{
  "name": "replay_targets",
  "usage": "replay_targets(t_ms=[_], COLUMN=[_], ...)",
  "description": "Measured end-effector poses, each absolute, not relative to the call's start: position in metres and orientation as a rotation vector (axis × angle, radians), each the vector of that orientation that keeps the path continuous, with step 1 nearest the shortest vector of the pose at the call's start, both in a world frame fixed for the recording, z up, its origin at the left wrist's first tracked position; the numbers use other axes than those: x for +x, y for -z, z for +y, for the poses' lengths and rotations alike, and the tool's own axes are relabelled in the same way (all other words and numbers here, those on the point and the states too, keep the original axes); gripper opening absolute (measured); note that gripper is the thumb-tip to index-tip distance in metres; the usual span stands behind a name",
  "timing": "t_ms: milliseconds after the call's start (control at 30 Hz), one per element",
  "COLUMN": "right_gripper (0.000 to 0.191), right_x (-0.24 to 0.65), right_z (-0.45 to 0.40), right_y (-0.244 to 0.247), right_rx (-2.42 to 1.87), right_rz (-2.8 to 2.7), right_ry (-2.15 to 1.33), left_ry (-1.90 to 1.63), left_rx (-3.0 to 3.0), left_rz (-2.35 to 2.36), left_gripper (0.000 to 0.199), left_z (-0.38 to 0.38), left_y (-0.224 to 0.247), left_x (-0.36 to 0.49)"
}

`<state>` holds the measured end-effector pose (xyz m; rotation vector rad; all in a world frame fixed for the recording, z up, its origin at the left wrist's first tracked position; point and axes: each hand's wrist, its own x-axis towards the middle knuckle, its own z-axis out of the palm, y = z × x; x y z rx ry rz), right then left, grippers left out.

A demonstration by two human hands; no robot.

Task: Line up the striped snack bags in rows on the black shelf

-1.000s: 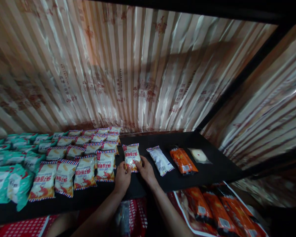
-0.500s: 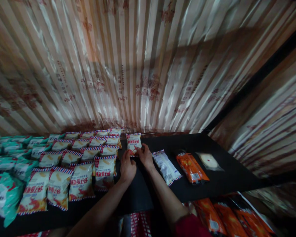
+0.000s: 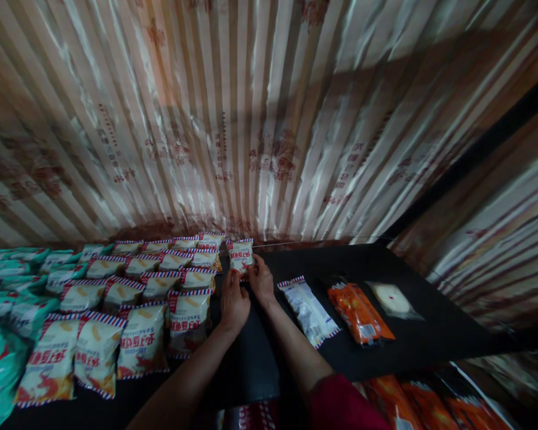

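While fingers (image 3: 258, 269) hold one packet (image 3: 241, 255), others (image 3: 189, 319) sit

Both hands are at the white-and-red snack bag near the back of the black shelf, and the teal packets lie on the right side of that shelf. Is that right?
One thing is off: the head view shows the teal packets on the left side of the black shelf. The rest stands.

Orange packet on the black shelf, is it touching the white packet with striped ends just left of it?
Apart. The head view shows a strip of black shelf running between the orange packet and the white packet.
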<state>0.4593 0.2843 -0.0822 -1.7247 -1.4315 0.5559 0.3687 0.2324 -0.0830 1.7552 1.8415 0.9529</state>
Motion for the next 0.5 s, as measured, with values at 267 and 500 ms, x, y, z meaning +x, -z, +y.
replay_targets(t_ms=[267, 500], right_gripper=[0.040, 0.037], right_x=[0.447, 0.442], right_z=[0.295, 0.297], right_y=[0.080, 0.079], right_rx=[-1.769, -1.883], right_rz=[-1.505, -1.713], right_ry=[-0.482, -0.260], left_ry=[-0.865, -0.845], left_rx=[1.774, 1.722], left_rz=[1.869, 1.916], left_gripper=[0.052, 0.049], left_z=[0.244, 0.255], left_y=[0.076, 0.077], left_x=[0.367, 0.363])
